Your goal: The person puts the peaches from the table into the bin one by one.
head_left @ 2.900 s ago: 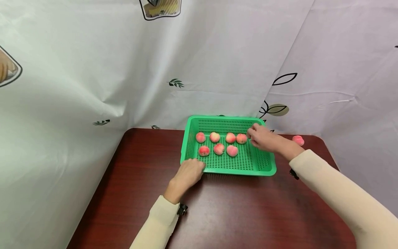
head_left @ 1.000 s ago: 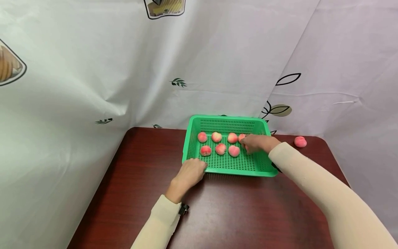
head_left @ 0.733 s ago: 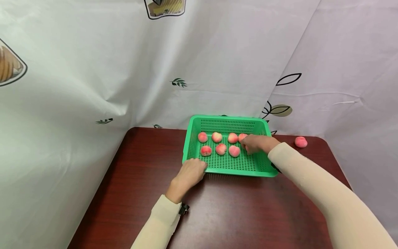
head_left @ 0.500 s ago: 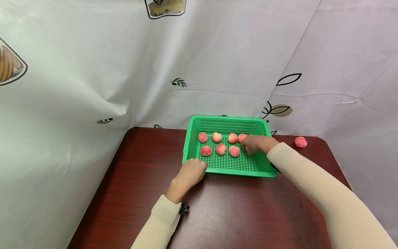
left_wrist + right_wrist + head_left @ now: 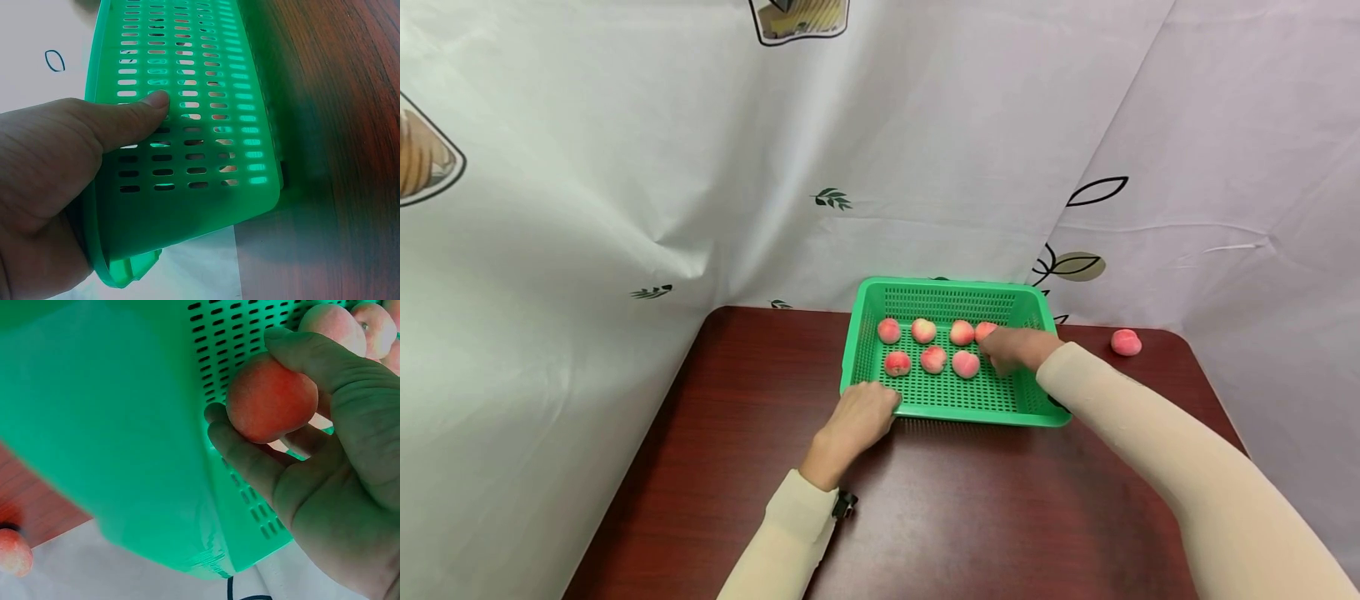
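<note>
A green perforated plastic basket holds several red and yellow peaches in two rows. My left hand grips its near rim at the left corner; in the left wrist view the thumb lies against the outer side wall. My right hand reaches down inside the basket's right part. In the right wrist view, thumb and curled fingers hold a peach low over the slotted floor. The head view hides that peach beneath the hand. Beside the hand, another peach lies in the back row.
One more peach rests on the dark red table right of the basket, near the back edge. A white printed cloth hangs close behind the basket.
From the basket's right wall, my right hand has moved left and lower into the basket; lately it has shifted only slightly. The left hand has kept its grip on the rim.
</note>
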The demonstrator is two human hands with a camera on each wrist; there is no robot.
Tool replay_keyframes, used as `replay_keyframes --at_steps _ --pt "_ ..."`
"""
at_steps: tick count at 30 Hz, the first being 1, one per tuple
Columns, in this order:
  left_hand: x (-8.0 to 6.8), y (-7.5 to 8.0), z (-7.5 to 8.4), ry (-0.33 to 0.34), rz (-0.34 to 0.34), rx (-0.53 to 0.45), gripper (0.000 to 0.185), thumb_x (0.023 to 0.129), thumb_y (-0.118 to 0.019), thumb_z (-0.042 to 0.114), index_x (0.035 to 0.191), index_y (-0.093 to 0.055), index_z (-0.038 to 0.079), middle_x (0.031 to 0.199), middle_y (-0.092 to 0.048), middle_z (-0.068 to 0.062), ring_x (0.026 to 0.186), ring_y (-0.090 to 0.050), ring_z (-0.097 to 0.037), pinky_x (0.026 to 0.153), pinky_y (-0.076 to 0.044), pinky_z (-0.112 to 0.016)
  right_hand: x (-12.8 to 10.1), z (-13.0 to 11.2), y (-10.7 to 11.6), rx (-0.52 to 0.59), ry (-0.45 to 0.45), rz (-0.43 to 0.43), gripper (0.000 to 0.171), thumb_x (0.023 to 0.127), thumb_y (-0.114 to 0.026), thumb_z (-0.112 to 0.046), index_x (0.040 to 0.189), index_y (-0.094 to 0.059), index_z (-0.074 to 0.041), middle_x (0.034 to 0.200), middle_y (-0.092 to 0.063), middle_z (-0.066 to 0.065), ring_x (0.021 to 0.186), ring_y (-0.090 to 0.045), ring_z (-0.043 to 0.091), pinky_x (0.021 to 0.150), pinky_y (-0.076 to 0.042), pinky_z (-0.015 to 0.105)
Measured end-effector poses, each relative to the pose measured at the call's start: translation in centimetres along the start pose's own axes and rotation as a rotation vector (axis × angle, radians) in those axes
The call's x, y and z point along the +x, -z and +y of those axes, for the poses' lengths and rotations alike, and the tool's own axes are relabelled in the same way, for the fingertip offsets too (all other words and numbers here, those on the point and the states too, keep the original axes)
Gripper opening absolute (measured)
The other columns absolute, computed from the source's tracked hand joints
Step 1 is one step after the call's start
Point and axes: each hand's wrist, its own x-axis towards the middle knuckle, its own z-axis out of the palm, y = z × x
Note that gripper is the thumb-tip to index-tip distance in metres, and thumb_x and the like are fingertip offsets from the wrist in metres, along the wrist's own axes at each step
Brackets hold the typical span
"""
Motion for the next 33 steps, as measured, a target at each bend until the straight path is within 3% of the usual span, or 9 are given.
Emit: replay_keyframes --at_steps 6,13,20,28,33 --pt "0.0 0.1 -0.1 0.006 -0.014 0.000 0.043 0.078 -0.072 -0.001 0.054 -0.042 0.019 0.050 -0.046 0.001 0.049 -0.052 -0.018 0.042 -0.031 -0.031 0.0 -0.6 0.5 -0.193 0.052 0.035 0.023 0.094 -0.060 -0.001 0.081 -0.050 -0.017 0.068 -0.036 -0.001 0.062 -0.030 0.014 0.060 -0.029 0.032" --pt "0.1 0.1 -0.1 0.010 -0.010 -0.004 0.044 0.077 -0.071 -0.003 0.054 -0.041 0.019 0.049 -0.044 0.002 0.048 -0.051 -0.017 0.042 -0.028 -0.030 0.8 -0.6 0.6 -0.154 -0.010 0.025 0.026 0.093 -0.066 -0.005 0.080 -0.049 -0.019 0.071 -0.037 -0.001 0.064 -0.035 0.016 0.061 -0.033 0.033" --pt "0.1 0.2 -0.1 0.004 -0.003 -0.008 0.043 0.077 -0.070 -0.004 0.054 -0.041 0.019 0.049 -0.043 0.002 0.047 -0.051 -0.017 0.041 -0.029 -0.030 1.4 -0.8 0.4 -0.191 -0.045 0.027 0.023 0.095 -0.068 -0.013 0.080 -0.052 -0.017 0.069 -0.044 0.000 0.062 -0.041 0.015 0.061 -0.036 0.032" --pt "0.2 0.2 -0.2 0.015 -0.026 -0.018 0.045 0.077 -0.070 -0.004 0.054 -0.040 0.019 0.049 -0.039 0.004 0.047 -0.049 -0.014 0.043 -0.026 -0.028 1.5 -1.3 0.2 -0.173 -0.072 0.037 0.009 0.098 -0.069 -0.019 0.100 -0.062 -0.014 0.080 -0.051 0.002 0.072 -0.048 0.017 0.067 -0.039 0.034" --pt "0.1 0.0 -0.1 0.019 -0.038 -0.009 0.044 0.077 -0.070 -0.003 0.054 -0.040 0.020 0.049 -0.041 0.003 0.047 -0.049 -0.015 0.042 -0.026 -0.028 1.7 -1.2 0.1 -0.182 -0.057 0.021 0.006 0.098 -0.067 -0.019 0.100 -0.062 -0.015 0.076 -0.048 0.002 0.068 -0.047 0.016 0.065 -0.039 0.033"
